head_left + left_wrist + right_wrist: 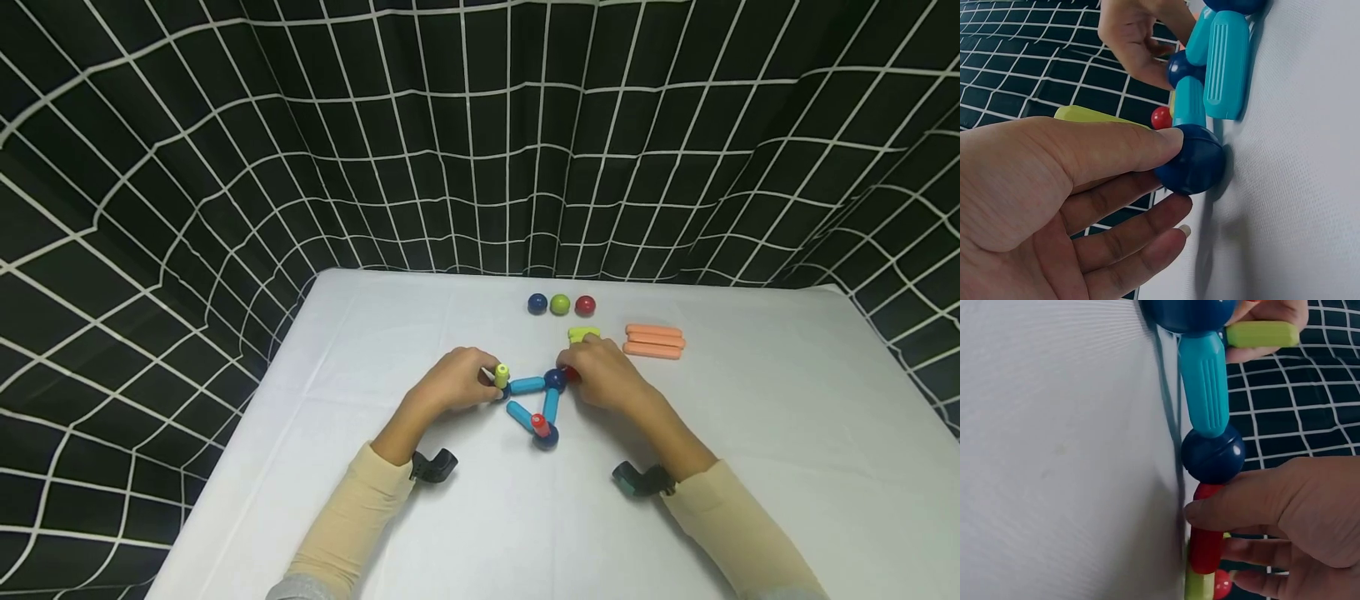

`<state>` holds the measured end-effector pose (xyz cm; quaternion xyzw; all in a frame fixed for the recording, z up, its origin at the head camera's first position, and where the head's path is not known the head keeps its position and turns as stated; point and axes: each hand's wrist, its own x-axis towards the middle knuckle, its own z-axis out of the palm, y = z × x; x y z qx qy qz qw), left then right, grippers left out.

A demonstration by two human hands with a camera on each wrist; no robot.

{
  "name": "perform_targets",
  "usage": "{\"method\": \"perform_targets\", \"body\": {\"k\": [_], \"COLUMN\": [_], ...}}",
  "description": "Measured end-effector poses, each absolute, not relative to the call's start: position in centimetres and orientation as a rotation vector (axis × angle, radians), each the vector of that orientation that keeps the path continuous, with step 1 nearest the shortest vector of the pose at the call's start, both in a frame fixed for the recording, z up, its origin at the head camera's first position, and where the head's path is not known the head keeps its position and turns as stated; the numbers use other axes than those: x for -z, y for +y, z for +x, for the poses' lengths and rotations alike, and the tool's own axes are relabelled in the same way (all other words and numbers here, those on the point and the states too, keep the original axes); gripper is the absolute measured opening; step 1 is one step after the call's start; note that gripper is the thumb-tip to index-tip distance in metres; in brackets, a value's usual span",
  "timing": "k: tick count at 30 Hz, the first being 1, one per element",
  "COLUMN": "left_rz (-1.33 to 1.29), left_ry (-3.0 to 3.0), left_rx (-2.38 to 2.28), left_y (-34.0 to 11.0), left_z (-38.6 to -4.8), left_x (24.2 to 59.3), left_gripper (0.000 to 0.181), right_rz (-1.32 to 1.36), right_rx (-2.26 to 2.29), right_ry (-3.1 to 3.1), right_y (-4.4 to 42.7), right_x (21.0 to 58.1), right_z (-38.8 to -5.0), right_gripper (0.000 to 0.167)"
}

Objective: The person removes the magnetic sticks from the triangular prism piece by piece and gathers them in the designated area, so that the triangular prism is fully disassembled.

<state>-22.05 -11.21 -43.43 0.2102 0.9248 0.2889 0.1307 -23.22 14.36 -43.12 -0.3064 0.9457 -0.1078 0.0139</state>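
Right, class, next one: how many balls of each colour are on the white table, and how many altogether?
Dark blue balls: 4
Green ball: 1
Red ball: 1
Total: 6

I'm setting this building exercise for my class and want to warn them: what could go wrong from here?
One blue stick has a free end apart from the dark blue ball in the left hand's grip, so that corner could be left open. The right hand pinches a red stick at a second ball; pushing too hard might skew the joined pieces. The lime stick juts up by the left hand and could get knocked.
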Motion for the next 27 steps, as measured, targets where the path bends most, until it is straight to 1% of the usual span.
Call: {"method": "perform_targets", "body": {"k": [7, 14, 18, 23, 27], "left_rz": [0.608, 0.613, 0.609, 0.608, 0.611], "left_ry": [2.692, 2.700, 2.701, 2.697, 2.697], "left_rx": [-0.828, -0.824, -0.826, -0.830, -0.829], "left_y": [-11.2, -11.2, -11.1, -11.0, -11.0], "left_z": [-22.0, -22.0, -22.0, -22.0, -22.0], "left_x": [43.5, 43.4, 43.4, 43.5, 43.5], "left_gripper": [0.012, 0.016, 0.019, 0.017, 0.017], "right_rz": [-0.963, -0.916, -0.920, -0.996, -1.089], "right_rx": [0.401, 0.568, 0.637, 0.755, 0.752], "right_ry": [2.910, 2.836, 2.813, 2.761, 2.813], "right_y": [15.0, 15.5, 15.1, 14.0, 13.1], "right_x": [42.2, 41.7, 41.6, 41.5, 41.7], "right_z": [-23.0, -23.0, -22.7, -22.3, -22.1], "right_gripper": [0.035, 0.025, 0.026, 0.028, 0.026]}}
